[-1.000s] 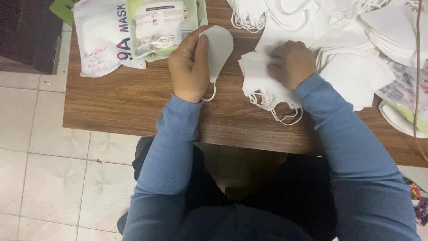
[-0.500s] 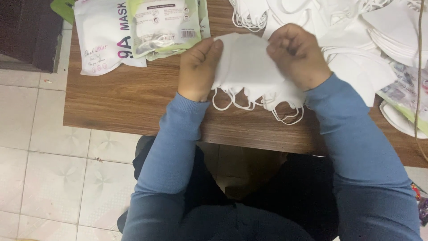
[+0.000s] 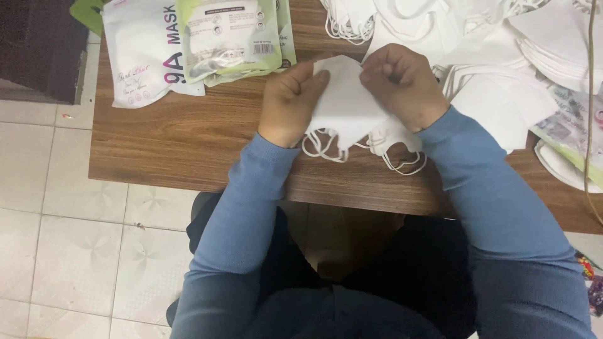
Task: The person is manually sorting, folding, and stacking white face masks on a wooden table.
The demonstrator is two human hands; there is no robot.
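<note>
Head view, looking straight down over blue sleeves [image 3: 251, 207] onto a wooden table [image 3: 188, 144]. Holding one folded white mask [image 3: 345, 103] just above the tabletop, between the two hands, near the front edge. Left hand [image 3: 290, 103] closed on the mask's left edge, thumb on top, fingers curled under. Right hand [image 3: 402, 85] curled shut on the upper right edge, fingertips tucked out of sight, so cannot tell exactly how much cloth is pinched. Loops [image 3: 323, 147] dangling below the mask, brushing the wood. More loops [image 3: 405, 164] trailing from a small stack [image 3: 396, 135] under the right wrist.

Beyond the hands, a big loose pile [image 3: 502, 37] of white masks across the far right of the table. Further left, green-edged packets [image 3: 229, 37] lying over a white pouch [image 3: 141, 53]. At the far right, a thin cord [image 3: 590, 94] running down over the pile. Pale tiled floor [image 3: 63, 238] below the table.

Risks, as a judgement:
- Snagging the hanging loops on those of the stack below, since both sets lie close together; likely to drag extra masks along.
- Creasing or skewing the fold, with both grips set high and the lower half unsupported.
- Knocking the stack off the front edge with the right wrist resting over it.
- Sweeping the pile into the cord with a wide right elbow.
</note>
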